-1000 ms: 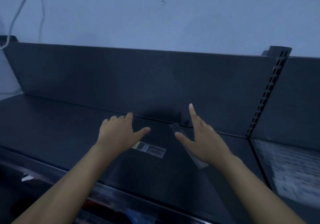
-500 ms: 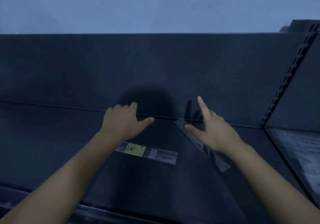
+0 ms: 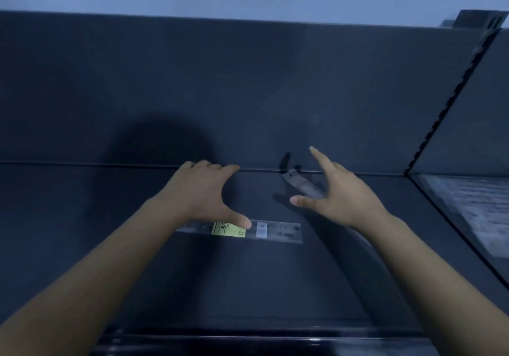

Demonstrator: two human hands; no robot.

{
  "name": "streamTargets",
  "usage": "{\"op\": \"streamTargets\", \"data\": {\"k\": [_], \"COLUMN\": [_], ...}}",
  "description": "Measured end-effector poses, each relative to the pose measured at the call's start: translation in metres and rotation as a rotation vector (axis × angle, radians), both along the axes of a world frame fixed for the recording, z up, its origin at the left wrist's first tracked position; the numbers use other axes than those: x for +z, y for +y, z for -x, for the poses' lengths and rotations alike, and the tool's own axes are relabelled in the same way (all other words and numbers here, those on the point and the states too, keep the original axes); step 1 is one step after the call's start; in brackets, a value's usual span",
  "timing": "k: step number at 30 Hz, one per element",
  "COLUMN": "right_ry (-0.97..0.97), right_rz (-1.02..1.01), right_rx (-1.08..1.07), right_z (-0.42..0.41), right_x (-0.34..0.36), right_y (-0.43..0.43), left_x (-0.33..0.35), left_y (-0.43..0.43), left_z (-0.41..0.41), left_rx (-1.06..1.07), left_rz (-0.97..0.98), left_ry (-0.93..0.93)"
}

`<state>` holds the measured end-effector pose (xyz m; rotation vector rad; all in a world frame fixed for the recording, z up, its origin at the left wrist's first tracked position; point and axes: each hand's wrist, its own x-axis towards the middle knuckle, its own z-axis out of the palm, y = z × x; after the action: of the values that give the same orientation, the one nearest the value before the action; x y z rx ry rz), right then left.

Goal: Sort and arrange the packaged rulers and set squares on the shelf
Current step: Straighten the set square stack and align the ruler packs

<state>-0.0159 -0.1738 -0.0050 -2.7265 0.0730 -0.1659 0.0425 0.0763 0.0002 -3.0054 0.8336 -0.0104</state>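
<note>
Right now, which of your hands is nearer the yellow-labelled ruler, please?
Left. The left hand has its thumb over the ruler; the right hand is beyond it, to the right.

left hand [image 3: 202,193] thumb lowered, now touching ruler [image 3: 278,231]

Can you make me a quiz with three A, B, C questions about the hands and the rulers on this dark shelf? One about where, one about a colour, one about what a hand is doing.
1. Where is the labelled ruler?
A. flat on the shelf, by the left hand
B. standing upright
C. inside a box

2. Its label is:
A. red
B. yellow
C. purple

3. The right hand has its pointing finger and thumb:
A. stretched out
B. balled in a fist
C. wrapped round a cup

Answers: A, it lies flat with the left thumb at its label; B, the label is bright yellow; A, both stick out straight.
</note>
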Motion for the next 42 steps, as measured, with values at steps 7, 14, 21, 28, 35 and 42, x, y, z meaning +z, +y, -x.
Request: {"op": "streamTargets", "data": {"k": [7,14,21,28,35,42], "right_ry": [0.005,0.063,0.066,0.06,0.054,0.056], "right_rz": [0.009,0.033,0.047,0.059,0.068,0.059], "right_rx": [-0.052,-0.138,-0.131,-0.023,0.066,0.071], "right_z": [0.008,0.035,0.066,0.091,0.106,0.089], "right_x": [0.0,-0.006,-0.006,-0.002,-0.006,-0.007], "right_y": [0.015,0.027,0.015,-0.019,-0.049,-0.048], "left_x": [-0.001,-0.008,-0.007,-0.005,-0.009,-0.006], "left_y": [0.023,0.024,0.007,-0.019,-0.048,-0.04], "left_z": [-0.001,0.004,0.029,0.068,0.092,0.08], "left_rx": [-0.039,-0.132,-0.118,0.046,0.132,0.146], "left_rz": [-0.001,0.028,-0.008,-0.016,-0.013,-0.079], "left_ry": [0.007,0.053,0.042,-0.019,-0.023,-0.037]}}
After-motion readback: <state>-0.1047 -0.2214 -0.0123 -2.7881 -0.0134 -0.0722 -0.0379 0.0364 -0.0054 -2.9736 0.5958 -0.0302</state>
